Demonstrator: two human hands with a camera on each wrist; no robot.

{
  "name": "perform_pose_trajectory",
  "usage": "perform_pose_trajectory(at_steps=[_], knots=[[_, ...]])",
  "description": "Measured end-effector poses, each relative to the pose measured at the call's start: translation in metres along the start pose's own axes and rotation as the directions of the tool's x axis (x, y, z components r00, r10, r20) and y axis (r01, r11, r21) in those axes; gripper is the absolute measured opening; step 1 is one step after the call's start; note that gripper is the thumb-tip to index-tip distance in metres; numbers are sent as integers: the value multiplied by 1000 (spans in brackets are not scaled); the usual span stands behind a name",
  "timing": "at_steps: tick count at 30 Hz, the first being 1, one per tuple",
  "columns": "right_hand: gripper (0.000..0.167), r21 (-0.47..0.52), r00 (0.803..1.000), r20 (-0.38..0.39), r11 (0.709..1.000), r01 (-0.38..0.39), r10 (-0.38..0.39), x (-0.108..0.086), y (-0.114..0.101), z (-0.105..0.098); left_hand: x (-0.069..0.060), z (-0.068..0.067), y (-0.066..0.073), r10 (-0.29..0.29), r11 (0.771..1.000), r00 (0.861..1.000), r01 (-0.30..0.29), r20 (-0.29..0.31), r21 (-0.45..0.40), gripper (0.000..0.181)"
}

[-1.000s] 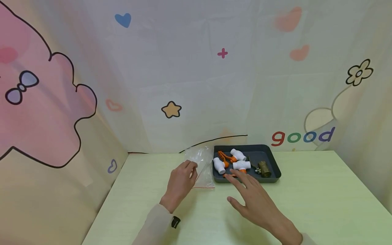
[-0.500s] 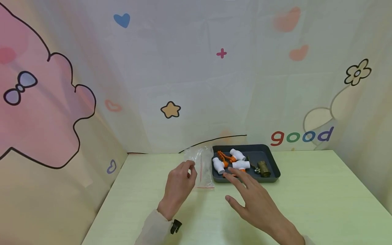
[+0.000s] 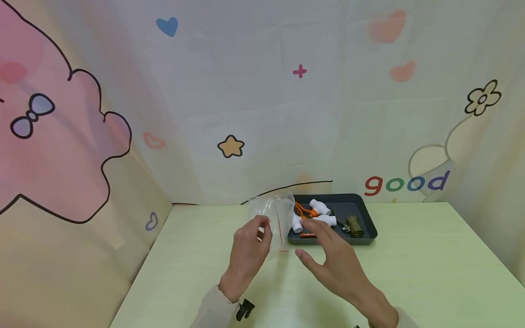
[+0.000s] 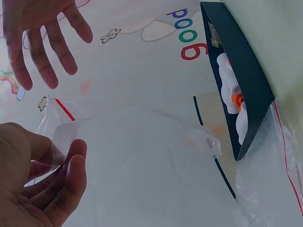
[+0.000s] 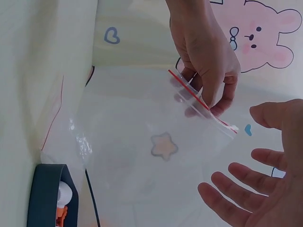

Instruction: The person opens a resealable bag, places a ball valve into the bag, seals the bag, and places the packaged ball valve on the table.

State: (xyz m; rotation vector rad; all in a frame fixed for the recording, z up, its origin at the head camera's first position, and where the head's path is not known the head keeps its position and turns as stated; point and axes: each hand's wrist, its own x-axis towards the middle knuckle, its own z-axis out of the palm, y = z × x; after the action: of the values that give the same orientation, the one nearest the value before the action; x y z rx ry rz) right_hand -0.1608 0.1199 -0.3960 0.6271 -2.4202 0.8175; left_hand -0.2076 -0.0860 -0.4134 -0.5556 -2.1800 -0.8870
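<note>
Your left hand pinches a clear plastic bag between thumb and fingers, close to the bag's red strip. The bag is raised in front of you; in the head view its film overlaps the left end of the tray. Your right hand has its fingers spread and extended, near the bag but apart from it, holding nothing. A second clear bag, also red-striped, lies just beside the dark tray. Inside the tray are white fittings with orange handles, and at the right a brass-coloured valve. Beneath is a pale green table; behind hangs a printed backdrop reading "good".
</note>
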Motion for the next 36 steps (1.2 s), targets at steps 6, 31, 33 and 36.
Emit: perform_pose_trajectory(at_steps=[6,31,33,36], knots=[[58,80,1000,-4,996,-25,25,5,-5,3,-1,3,10,-27,999,1000,27,7,-38,8],[47,2,985,-157,997,-71,70,4,-5,9,-13,12,42,-12,988,995,26,95,-154,24],[44,-11,983,-169,997,-73,70,3,-4,9,-14,13,43,-7,987,995,23,103,-158,23],[43,-36,982,-172,996,-80,73,3,-2,9,-14,13,44,4,986,994,14,108,-165,21]])
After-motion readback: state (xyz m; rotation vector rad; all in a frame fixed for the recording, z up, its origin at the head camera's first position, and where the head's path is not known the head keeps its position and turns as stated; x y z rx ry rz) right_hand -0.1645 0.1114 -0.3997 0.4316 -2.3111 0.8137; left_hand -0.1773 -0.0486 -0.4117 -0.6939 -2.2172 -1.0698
